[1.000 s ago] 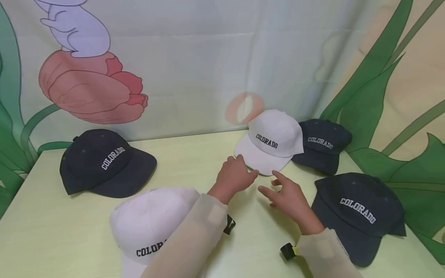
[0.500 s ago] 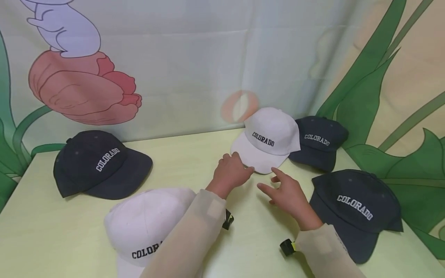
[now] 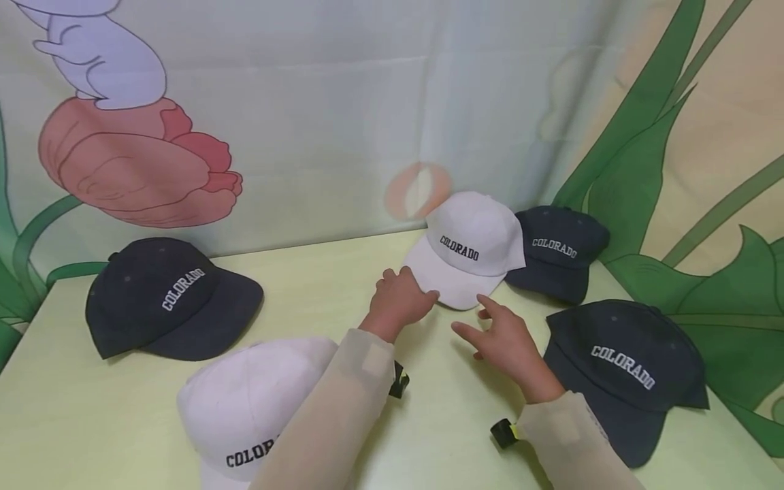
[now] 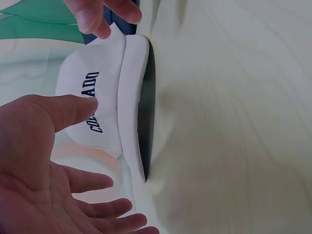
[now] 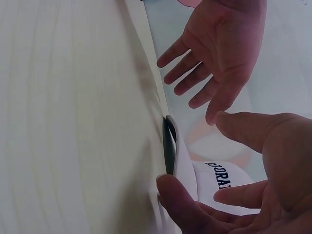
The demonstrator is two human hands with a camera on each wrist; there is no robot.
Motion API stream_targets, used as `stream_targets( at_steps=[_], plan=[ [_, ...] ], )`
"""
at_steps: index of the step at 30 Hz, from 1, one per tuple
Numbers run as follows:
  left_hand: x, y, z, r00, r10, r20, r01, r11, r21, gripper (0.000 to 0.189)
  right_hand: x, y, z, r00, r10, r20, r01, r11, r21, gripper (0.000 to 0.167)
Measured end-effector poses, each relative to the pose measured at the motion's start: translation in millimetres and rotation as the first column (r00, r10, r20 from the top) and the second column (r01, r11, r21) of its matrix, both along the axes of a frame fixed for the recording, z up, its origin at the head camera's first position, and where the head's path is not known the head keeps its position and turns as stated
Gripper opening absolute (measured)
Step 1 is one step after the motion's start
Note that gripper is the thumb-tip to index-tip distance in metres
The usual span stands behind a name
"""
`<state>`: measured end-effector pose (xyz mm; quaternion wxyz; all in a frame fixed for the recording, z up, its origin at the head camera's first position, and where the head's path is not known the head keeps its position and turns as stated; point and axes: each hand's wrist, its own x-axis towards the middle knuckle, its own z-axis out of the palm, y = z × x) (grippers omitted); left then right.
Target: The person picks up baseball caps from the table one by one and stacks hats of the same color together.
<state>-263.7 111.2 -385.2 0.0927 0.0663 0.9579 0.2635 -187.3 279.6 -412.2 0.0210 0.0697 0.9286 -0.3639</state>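
A white cap [image 3: 474, 231] with dark COLORADO lettering sits at the back of the table, its brim facing me. My left hand [image 3: 401, 299] hovers at the brim's left side with fingers spread; the left wrist view shows its thumb and fingers apart, gripping nothing. My right hand [image 3: 505, 344] is before the brim's right front, fingers parted and nothing held. In the right wrist view, the brim lies behind the right hand's fingers [image 5: 178, 200]; whether they touch it I cannot tell. A navy cap [image 3: 554, 248] stands right against the white one, partly hidden behind it.
Another navy cap [image 3: 631, 367] lies beside my right forearm, and one more navy cap [image 3: 171, 296] sits at the far left. Beneath my left sleeve, a second white cap [image 3: 245, 401] is partly covered. A printed cloth [image 3: 318, 150] hangs behind the pale table [image 3: 306, 292].
The head view has turned slightly, so the caps and cloth sit a little further left. Both hands stay close to the white cap's brim, spread much as before.
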Motion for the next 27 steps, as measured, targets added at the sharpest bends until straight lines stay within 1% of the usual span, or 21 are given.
stream_targets(
  at_steps=[5,10,17,22,27],
  plan=[
    [-6.1,1.6,-0.7,1.000,0.001,0.025,-0.001,1.000,-0.026,0.072,-3.6,1.1,1.9,1.000,0.001,0.000,-0.001,1.000,0.002,0.084],
    [-11.0,4.8,-1.3,1.000,0.002,0.030,-0.001,1.000,-0.025,0.072,-8.1,3.1,2.1,1.000,-0.008,-0.009,0.008,1.000,0.003,0.084],
    [-16.3,7.8,-6.4,0.999,0.010,0.039,-0.009,0.999,-0.039,0.071,-12.9,2.4,1.7,1.000,-0.025,0.004,0.026,0.999,-0.026,0.083],
    [-17.8,10.0,-10.9,1.000,0.005,0.031,-0.004,0.999,-0.045,0.072,-15.4,2.2,-0.1,0.999,-0.038,0.008,0.038,0.999,-0.022,0.083],
    [-17.4,14.6,-14.4,1.000,0.001,0.015,0.000,0.996,-0.094,0.075,-16.1,3.6,-3.2,0.999,-0.046,0.021,0.046,0.999,-0.019,0.082]
  ],
)
